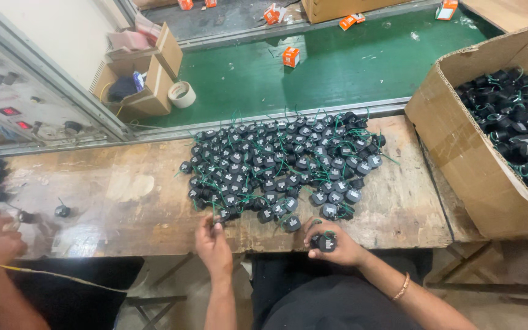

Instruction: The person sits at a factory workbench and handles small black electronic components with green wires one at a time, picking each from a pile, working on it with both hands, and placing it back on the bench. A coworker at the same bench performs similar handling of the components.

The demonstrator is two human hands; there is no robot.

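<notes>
1. Showed two bare forearms with no sleeves reaching the wrists.
2. Wore a thin coppery bangle around the wrist behind the right hand.
3. Carried no ring, watch or glove on the left hand.
4. Wore dark, nearly black clothing over lap and torso, plain, with no visible pattern at the frame's lower edge.

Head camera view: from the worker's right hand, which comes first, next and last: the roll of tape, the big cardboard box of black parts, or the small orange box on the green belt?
From the right hand:
1. Big cardboard box, to its right.
2. Small orange box, on the green belt, straight ahead.
3. Roll of tape, far left, beside smaller boxes.
</notes>
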